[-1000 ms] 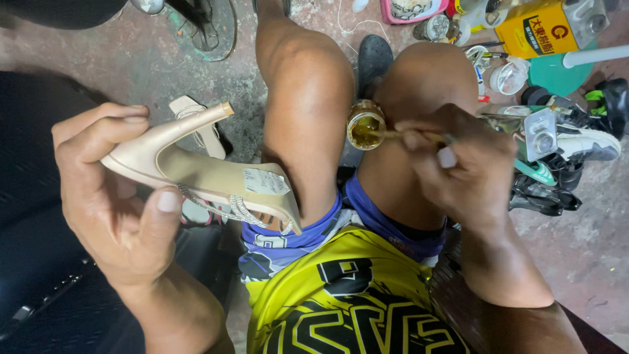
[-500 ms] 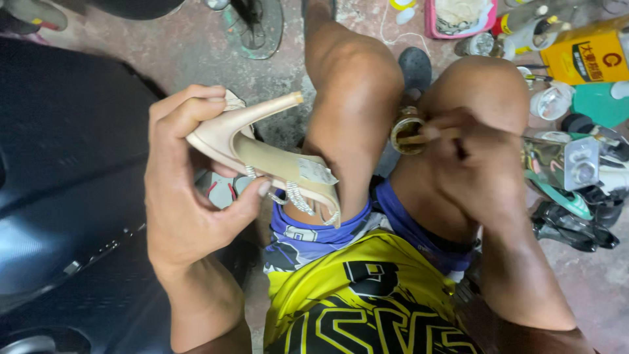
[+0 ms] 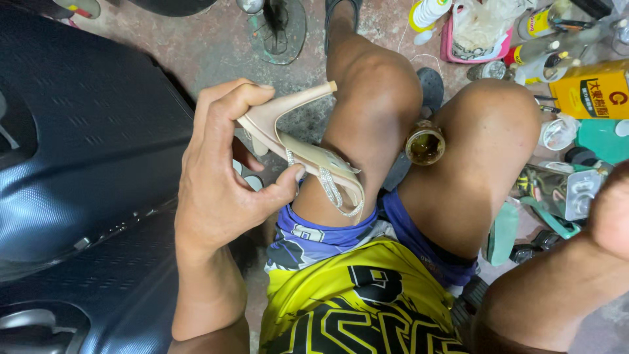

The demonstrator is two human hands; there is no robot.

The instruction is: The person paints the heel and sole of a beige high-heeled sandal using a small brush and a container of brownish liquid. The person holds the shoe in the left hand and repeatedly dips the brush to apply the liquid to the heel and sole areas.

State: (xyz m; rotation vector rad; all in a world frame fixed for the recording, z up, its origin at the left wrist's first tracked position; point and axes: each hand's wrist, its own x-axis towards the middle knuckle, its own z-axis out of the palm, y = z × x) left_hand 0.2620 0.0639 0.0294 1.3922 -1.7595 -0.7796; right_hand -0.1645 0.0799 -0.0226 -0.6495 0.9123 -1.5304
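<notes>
**A Shoe Held Upside Down**

The left hand (image 3: 219, 190) holds a tan high-heeled shoe (image 3: 298, 147) above the left knee. The fingers wrap over the back of the shoe and the thumb presses under the sole, so the hand is pinching the shoe. The thin heel points up and to the right. A sparkly strap (image 3: 334, 190) hangs loose near the toe.

The shoe looks light. The sole and heel look stiff, so the thick middle part is a good place to hold. The strap is soft and floppy and could snag.

The right hand (image 3: 612, 210) is at the edge of the picture. You cannot tell if it is spread or pressed together.

A small open jar (image 3: 424, 145) with yellow stuff sits squeezed between the knees, just beside the shoe. It could tip. A big dark case (image 3: 85, 151) stands close on the left. Bottles and a yellow can (image 3: 593, 88) crowd the floor on the right.
</notes>
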